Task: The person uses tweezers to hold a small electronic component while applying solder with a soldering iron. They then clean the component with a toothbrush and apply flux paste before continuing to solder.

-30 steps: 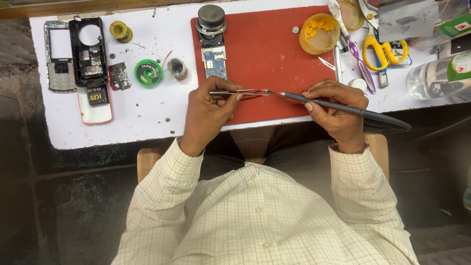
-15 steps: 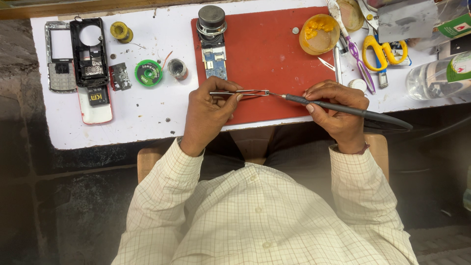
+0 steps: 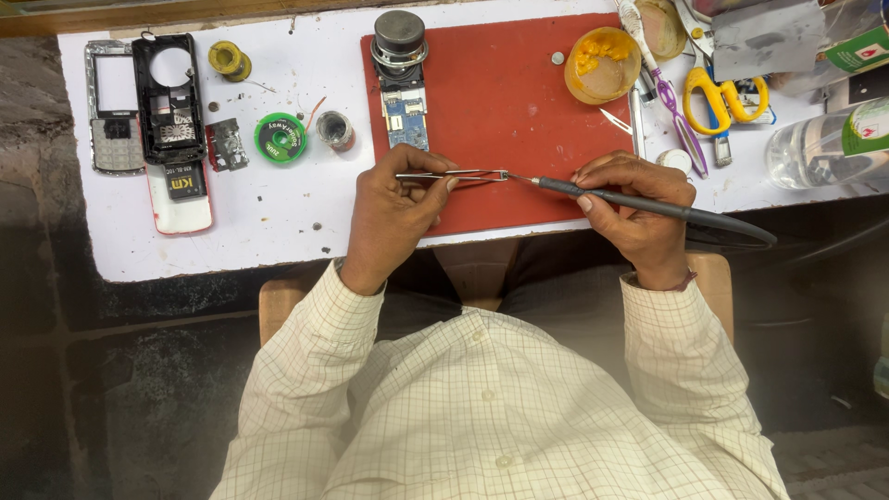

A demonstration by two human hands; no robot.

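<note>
- The left hand is closed on a pair of metal tweezers, pinching them between thumb and forefinger; their long axis runs 9 to 3 o'clock, tips toward 3.
- The right hand is closed in a pen grip around a dark soldering iron, whose long axis runs from 4 o'clock at the handle end to 10 o'clock at the tip.
- The two tips meet just above the red mat, between the hands, with the iron's point touching or just beside the tweezer tips. What the tweezers pinch is too small to tell.
- That meeting point lies at 3 o'clock from the left hand and at 9 o'clock from the right; both hands are about equally near.
- A small blue circuit board lies on the mat at 12 o'clock from the left hand, apart from the tips, with a round speaker touching its far end.
- Counted on the white worktop: one mat, one tweezers, one iron, one board, one speaker.
- At 10 o'clock from the left hand are three phone shell parts, one green solder-wick reel, one yellow spool and one small jar.
- At 12 to 1 o'clock from the right hand are one yellow flux tub, one pair of yellow-handled scissors, one purple-handled tool and one clear plastic bottle.
</note>
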